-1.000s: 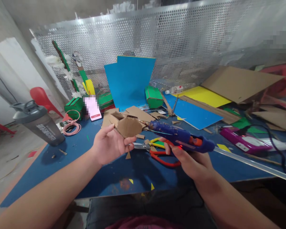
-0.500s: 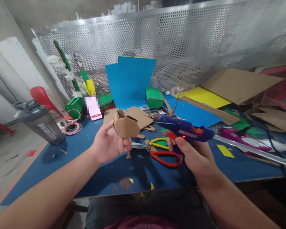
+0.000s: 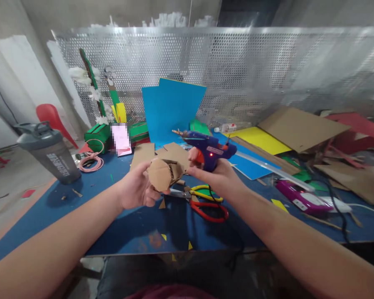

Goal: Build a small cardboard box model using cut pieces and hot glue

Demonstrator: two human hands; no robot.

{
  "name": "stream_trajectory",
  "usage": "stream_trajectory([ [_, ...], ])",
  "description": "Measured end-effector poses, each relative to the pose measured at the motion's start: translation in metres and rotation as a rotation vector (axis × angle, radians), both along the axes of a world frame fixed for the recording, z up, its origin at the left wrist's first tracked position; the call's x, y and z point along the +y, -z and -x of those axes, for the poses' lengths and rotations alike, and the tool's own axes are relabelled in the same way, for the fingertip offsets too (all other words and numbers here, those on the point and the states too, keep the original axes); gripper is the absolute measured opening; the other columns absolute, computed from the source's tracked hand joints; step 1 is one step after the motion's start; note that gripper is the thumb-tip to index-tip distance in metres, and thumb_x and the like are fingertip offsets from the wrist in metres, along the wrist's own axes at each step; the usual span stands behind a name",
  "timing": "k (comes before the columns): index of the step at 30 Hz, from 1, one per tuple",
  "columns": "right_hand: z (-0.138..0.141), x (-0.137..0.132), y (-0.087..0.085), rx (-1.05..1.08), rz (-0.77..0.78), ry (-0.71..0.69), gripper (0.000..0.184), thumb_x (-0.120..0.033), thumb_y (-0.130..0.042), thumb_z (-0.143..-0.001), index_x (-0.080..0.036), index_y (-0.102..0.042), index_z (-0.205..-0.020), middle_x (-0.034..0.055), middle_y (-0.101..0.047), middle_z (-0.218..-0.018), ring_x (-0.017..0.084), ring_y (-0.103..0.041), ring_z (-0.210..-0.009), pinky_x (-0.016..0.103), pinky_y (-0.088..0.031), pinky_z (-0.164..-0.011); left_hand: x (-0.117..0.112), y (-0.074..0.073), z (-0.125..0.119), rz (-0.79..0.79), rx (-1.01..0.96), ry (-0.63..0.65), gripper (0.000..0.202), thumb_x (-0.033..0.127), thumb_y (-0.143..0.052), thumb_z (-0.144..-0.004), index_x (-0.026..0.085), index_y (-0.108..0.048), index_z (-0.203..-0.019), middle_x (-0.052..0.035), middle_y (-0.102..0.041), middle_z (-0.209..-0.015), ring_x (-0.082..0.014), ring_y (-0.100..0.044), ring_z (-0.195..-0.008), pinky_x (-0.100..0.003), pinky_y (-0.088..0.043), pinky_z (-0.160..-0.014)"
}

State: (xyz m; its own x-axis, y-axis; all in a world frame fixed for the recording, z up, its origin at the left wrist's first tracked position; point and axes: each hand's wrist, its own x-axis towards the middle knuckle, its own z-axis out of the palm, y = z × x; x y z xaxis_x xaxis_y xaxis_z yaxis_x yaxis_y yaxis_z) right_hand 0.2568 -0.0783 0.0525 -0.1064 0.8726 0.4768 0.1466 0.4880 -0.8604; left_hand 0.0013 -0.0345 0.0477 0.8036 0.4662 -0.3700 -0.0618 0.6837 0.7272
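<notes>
Your right hand (image 3: 216, 176) has swung the glue gun (image 3: 205, 147) up and inward, fingers wrapped round it, beside the cardboard piece (image 3: 162, 174) gripped in your left hand (image 3: 135, 191) above the table's (image 3: 50, 216) middle; gluing looks imminent.

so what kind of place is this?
Likely a craft workbench: the right hand holds a glue gun, the left hand a cardboard piece, with scissors and coloured sheets around.

Two bare forearms, no sleeves, dark-red garment below
</notes>
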Motion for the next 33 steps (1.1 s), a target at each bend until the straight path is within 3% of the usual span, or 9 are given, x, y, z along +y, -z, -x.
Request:
stream_trajectory([
  [3, 0.003, 0.000, 0.008, -0.034, -0.020, -0.063, 0.038, -0.047, -0.090, -0.079, -0.027, -0.059, -0.090, -0.0012, -0.063, -0.077, 0.018, -0.059, -0.066, 0.037, -0.056, -0.069, 0.001, 0.001, -0.001, 0.017, -0.001, -0.003, 0.058, 0.067, -0.065, -0.090, 0.012, -0.071, -0.108, -0.0073, -0.069, -0.080, -0.0048, -0.034, -0.050, -0.015, -0.032, -0.046],
  [9, 0.006, -0.005, 0.019, -0.073, -0.050, -0.025, 0.037, -0.046, -0.089, -0.080, -0.026, -0.058, -0.088, 0.0055, -0.075, -0.093, 0.018, -0.064, -0.068, 0.037, -0.060, -0.067, 0.003, 0.005, -0.002, 0.047, 0.006, 0.039, 0.061, 0.069, -0.061, -0.093, 0.013, -0.075, -0.114, -0.0076, -0.070, -0.079, -0.0067, -0.040, -0.050, -0.016, -0.034, -0.044],
  [15, 0.009, -0.006, 0.021, -0.099, -0.045, 0.051, 0.030, -0.048, -0.084, -0.081, -0.024, -0.070, -0.094, -0.0003, -0.065, -0.073, 0.016, -0.061, -0.062, 0.033, -0.057, -0.060, 0.005, 0.002, -0.002, -0.029, 0.004, 0.105, 0.069, 0.077, -0.059, -0.093, 0.015, -0.079, -0.116, -0.0122, -0.078, -0.087, -0.0093, -0.048, -0.051, -0.018, -0.029, -0.038],
  [20, 0.004, -0.008, 0.019, -0.124, -0.066, 0.070, 0.024, -0.040, -0.080, -0.084, -0.023, -0.072, -0.099, -0.0002, -0.068, -0.070, 0.019, -0.065, -0.064, 0.034, -0.059, -0.065, 0.000, -0.008, -0.005, -0.261, 0.189, 0.088, 0.091, 0.094, -0.047, -0.085, 0.018, -0.080, -0.123, -0.0181, -0.083, -0.101, -0.0137, -0.062, -0.055, -0.020, -0.013, -0.036],
  [24, 0.002, -0.005, 0.021, -0.105, -0.048, 0.078, 0.027, -0.041, -0.081, -0.084, -0.021, -0.072, -0.100, 0.0006, -0.069, -0.072, 0.019, -0.065, -0.066, 0.034, -0.058, -0.066, -0.006, -0.009, -0.005, -0.495, 0.244, 0.019, 0.099, 0.099, -0.036, -0.086, 0.019, -0.077, -0.128, -0.0166, -0.082, -0.100, -0.0176, -0.069, -0.064, -0.023, -0.018, -0.039],
  [29, 0.006, -0.002, 0.027, -0.044, 0.011, 0.069, 0.030, -0.043, -0.083, -0.082, -0.020, -0.072, -0.098, 0.0014, -0.070, -0.075, 0.019, -0.065, -0.068, 0.034, -0.058, -0.067, -0.006, -0.002, 0.000, -0.681, 0.194, -0.121, 0.083, 0.090, -0.037, -0.095, 0.019, -0.078, -0.105, -0.0106, -0.076, -0.090, -0.0161, -0.060, -0.063, -0.025, -0.028, -0.045],
  [31, 0.008, -0.001, 0.029, -0.012, 0.023, 0.065, 0.031, -0.043, -0.084, -0.081, -0.020, -0.072, -0.099, 0.0012, -0.070, -0.075, 0.019, -0.066, -0.068, 0.035, -0.058, -0.068, -0.005, 0.000, 0.001, -0.789, 0.217, -0.190, 0.074, 0.086, -0.043, -0.097, 0.019, -0.075, -0.088, -0.0089, -0.072, -0.088, -0.0168, -0.058, -0.068, -0.026, -0.033, -0.050],
  [33, 0.009, 0.001, 0.029, 0.026, 0.035, 0.072, 0.031, -0.043, -0.085, -0.080, -0.020, -0.072, -0.098, 0.0007, -0.070, -0.074, 0.019, -0.066, -0.067, 0.035, -0.058, -0.066, -0.008, 0.001, 0.000, -0.929, 0.253, -0.283, 0.062, 0.079, -0.057, -0.096, 0.020, -0.071, -0.085, -0.0078, -0.071, -0.091, -0.0193, -0.060, -0.078, -0.028, -0.040, -0.059],
])
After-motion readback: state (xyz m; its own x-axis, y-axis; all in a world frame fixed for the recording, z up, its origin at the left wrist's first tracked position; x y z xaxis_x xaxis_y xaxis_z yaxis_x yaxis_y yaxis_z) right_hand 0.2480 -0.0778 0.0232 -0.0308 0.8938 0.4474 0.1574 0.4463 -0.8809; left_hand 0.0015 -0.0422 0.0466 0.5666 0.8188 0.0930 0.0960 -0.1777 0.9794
